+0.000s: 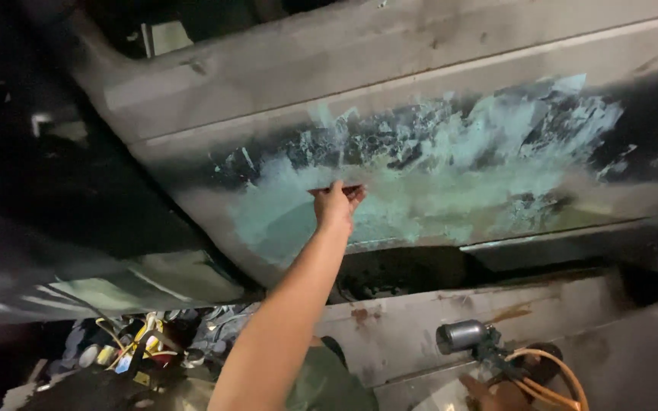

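From the head view I noted a dim workshop with a grey car body panel (420, 99) patched in pale green filler (436, 183). The left hand (335, 205), arm stretched up, was clamped on a thin scraper (336, 188) pressed flat against the filler. The right hand (489, 394) gripped a spray gun (470, 336) with orange hose (554, 373) low down, well apart.

No labels, signs or screens are being shown anywhere in the view. The only things resembling packages are being glimpsed in the heap of clutter (135, 350) lying at the lower left: small round tins or cans (94, 355) in pale and yellowish colours are being partly hidden among cables and scraps, and they are being blurred too much for their shapes to be told exactly.
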